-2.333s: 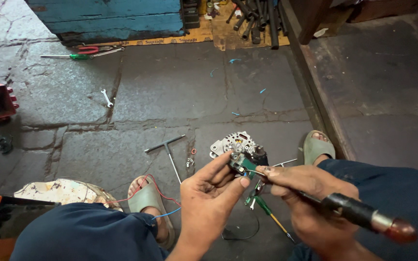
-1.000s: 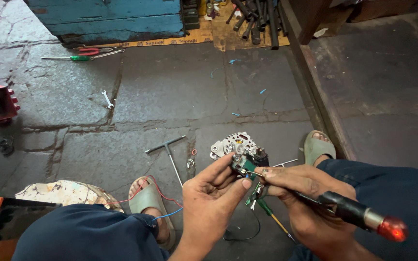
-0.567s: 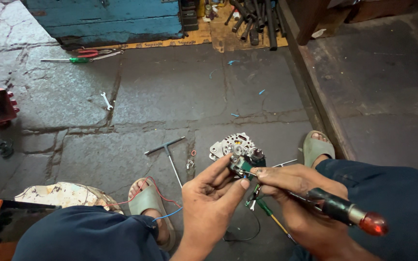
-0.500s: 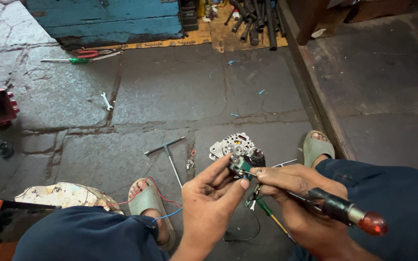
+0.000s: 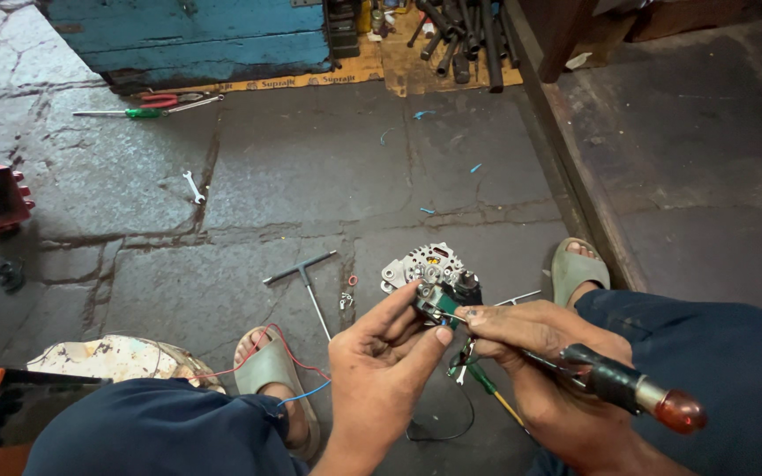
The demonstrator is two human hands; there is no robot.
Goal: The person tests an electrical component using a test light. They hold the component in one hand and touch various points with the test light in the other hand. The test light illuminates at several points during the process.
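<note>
Your left hand (image 5: 379, 366) pinches a small green and dark electrical part (image 5: 437, 304) between thumb and fingertips, the fingers curled closed around its near edge. The part is compact, with a green body, a dark block at its far end and a bit of bright metal showing on its left side; finer detail is too small to tell. It sits in the air just above your knees, touching the fingertips of both hands.

Your right hand (image 5: 535, 353) is closed around a tool with a black grip and a translucent red butt (image 5: 637, 395), which sticks out to the right over your thigh. The tool's thin shaft runs under your fingers toward the part, and your forefinger reaches along it to touch the part's right side. The tip itself is hidden by your fingers.

On the floor (image 5: 310, 176) just beyond the part lies a silver alternator housing (image 5: 422, 263), near your right sandal (image 5: 578, 269). A T-handle wrench (image 5: 306, 280) lies to its left, near your left sandal (image 5: 268, 375). A green-handled screwdriver (image 5: 491, 392) rests on the floor beneath your hands. Toward the far edge of the floor lie a small spanner (image 5: 193, 186) and red-handled pliers (image 5: 165, 100).
</note>
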